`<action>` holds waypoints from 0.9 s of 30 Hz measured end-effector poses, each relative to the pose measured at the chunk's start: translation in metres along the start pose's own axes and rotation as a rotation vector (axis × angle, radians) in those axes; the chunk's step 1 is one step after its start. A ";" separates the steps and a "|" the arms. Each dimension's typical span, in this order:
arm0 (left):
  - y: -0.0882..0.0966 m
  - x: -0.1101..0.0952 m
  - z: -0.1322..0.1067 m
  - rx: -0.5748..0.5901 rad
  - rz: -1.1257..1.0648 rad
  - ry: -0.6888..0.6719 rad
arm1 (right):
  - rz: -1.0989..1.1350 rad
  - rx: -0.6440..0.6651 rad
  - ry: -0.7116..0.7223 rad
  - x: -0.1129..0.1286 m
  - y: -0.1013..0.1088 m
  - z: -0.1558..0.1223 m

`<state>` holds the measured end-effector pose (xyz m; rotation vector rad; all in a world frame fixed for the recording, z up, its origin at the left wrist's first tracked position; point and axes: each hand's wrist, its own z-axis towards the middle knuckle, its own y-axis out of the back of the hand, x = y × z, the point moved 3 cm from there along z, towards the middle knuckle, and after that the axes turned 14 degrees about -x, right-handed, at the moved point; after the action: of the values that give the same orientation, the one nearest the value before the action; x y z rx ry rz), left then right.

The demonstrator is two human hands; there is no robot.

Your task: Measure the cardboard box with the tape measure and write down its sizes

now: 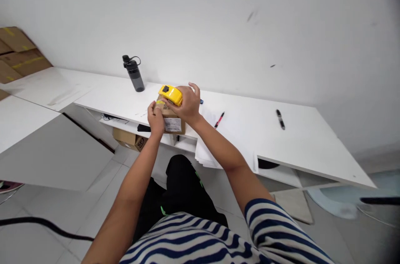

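Note:
A small cardboard box with a white label on its front side sits at the front edge of the white desk. My right hand grips a yellow tape measure just above the box, with a black button on its near face. My left hand is closed on the left edge of the box. A short yellow strip shows on the box top between my hands; whether it is the measure's blade or tape on the box, I cannot tell.
A dark water bottle stands behind on the left. White papers with a red pen lie to the right, and a black marker farther right. Another cardboard box is under the desk; several boxes are stacked far left.

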<state>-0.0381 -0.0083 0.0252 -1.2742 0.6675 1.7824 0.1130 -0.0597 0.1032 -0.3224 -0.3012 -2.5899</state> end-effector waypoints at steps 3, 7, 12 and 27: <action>0.000 -0.008 0.000 -0.081 0.049 -0.194 | 0.121 -0.169 -0.052 -0.008 0.048 -0.026; 0.023 -0.029 -0.054 -0.074 -0.109 -0.562 | 0.351 -0.224 -0.334 -0.009 0.098 -0.087; 0.035 -0.037 -0.162 0.773 -0.290 -0.172 | 0.575 0.084 -0.707 0.008 0.131 -0.144; -0.049 0.005 -0.154 1.108 0.274 -0.315 | -0.541 1.051 -0.288 -0.211 0.124 -0.086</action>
<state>0.0799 -0.1042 -0.0307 -0.1544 1.4041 1.3661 0.3401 -0.0909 -0.0189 -0.2272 -1.9547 -2.4231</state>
